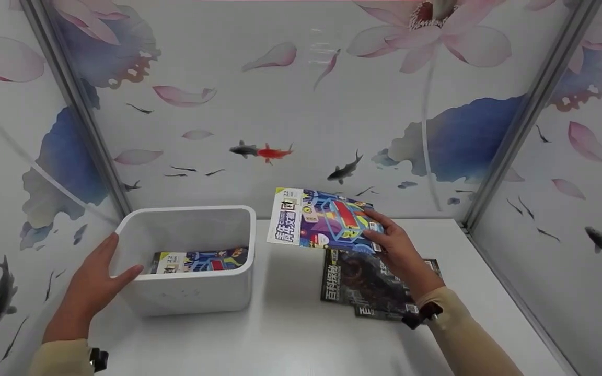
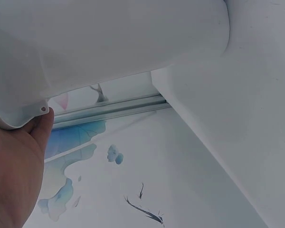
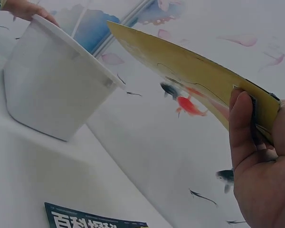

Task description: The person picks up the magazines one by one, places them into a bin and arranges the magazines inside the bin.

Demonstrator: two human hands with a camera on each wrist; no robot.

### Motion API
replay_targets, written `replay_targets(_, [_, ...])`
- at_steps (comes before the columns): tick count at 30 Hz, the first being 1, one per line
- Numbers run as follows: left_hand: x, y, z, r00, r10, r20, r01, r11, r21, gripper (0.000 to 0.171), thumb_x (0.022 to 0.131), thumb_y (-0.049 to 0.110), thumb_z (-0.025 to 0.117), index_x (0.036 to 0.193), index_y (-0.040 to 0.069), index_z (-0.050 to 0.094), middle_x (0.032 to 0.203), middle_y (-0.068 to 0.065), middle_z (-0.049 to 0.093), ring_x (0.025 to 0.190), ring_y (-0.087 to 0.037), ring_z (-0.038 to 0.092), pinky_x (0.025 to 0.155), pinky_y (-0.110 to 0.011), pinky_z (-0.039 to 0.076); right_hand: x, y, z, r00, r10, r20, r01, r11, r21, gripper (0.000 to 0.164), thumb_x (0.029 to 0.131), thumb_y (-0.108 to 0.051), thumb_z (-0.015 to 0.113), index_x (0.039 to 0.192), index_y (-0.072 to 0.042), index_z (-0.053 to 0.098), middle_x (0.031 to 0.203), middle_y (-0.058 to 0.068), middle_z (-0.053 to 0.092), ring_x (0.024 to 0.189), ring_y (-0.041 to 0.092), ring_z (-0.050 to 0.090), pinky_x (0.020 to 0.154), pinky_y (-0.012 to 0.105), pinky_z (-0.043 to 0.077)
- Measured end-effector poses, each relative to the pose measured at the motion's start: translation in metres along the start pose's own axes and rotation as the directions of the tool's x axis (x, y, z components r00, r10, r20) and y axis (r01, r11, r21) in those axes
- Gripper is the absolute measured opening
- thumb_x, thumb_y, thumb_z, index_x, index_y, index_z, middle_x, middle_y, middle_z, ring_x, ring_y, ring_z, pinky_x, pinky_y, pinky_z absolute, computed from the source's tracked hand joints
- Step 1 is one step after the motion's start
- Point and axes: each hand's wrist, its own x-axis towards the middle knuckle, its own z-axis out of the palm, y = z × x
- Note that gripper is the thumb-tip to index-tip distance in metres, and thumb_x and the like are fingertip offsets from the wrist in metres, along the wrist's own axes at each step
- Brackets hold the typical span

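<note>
My right hand [image 1: 403, 253] holds a colourful magazine [image 1: 332, 216] by its right edge, raised above the table with its printed cover up. In the right wrist view the yellowish underside of the magazine [image 3: 190, 66] shows, gripped between thumb and fingers. At the left, my left hand [image 1: 89, 279] grips the near left corner of a white plastic bin [image 1: 191, 295], thumb over the front rim. Inside the bin lies another magazine [image 1: 201, 261] with a similar cover, partly hidden by the front wall. Only part of the left hand [image 2: 14, 166] shows in the left wrist view.
Dark magazines [image 1: 350, 282] lie overlapping on the white table [image 1: 290, 339], beneath and near the right hand. White panels [image 1: 301, 115] printed with flowers and fish enclose the back and sides, joined by metal corner posts [image 1: 79, 112].
</note>
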Motion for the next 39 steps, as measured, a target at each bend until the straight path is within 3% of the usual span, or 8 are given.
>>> replay_targets(12, [0.001, -0.002, 0.001, 1.0, -0.017, 0.012, 0.017, 1.0, -0.003, 0.116, 0.103, 0.066, 0.069, 0.178, 0.005, 0.005, 0.179, -0.034, 0.012, 0.159, -0.066, 0.019, 0.114, -0.091, 0.024, 0.008, 0.001, 0.032, 0.999, 0.017, 0.032, -0.018, 1.0, 0.017, 0.071, 0.106, -0.015, 0.078, 0.17, -0.026, 0.048, 0.154, 0.02, 0.052, 0.115, 0.027, 0.075, 0.095, 0.037, 0.066])
replay_targets(21, [0.0, -0.001, 0.001, 1.0, 0.005, 0.015, -0.005, 1.0, 0.018, 0.112, 0.105, 0.062, 0.068, 0.176, 0.002, 0.008, 0.178, -0.036, 0.014, 0.158, -0.066, 0.02, 0.116, -0.09, 0.023, 0.013, 0.006, 0.058, 0.998, 0.016, 0.067, -0.02, 0.998, 0.058, 0.068, 0.107, -0.014, 0.077, 0.168, -0.027, 0.051, 0.149, 0.022, 0.058, 0.112, 0.03, 0.078, 0.095, 0.038, 0.067])
replay_targets(39, [-0.001, 0.002, 0.0, 1.0, 0.008, 0.008, -0.008, 1.0, 0.0, 0.113, 0.104, 0.064, 0.069, 0.177, 0.003, 0.008, 0.178, -0.036, 0.014, 0.157, -0.068, 0.021, 0.113, -0.092, 0.024, 0.033, 0.0, 0.118, 0.985, 0.009, 0.172, -0.015, 0.999, 0.034, 0.069, 0.103, -0.018, 0.083, 0.165, -0.028, 0.054, 0.156, 0.021, 0.054, 0.125, 0.037, 0.073, 0.102, 0.042, 0.064])
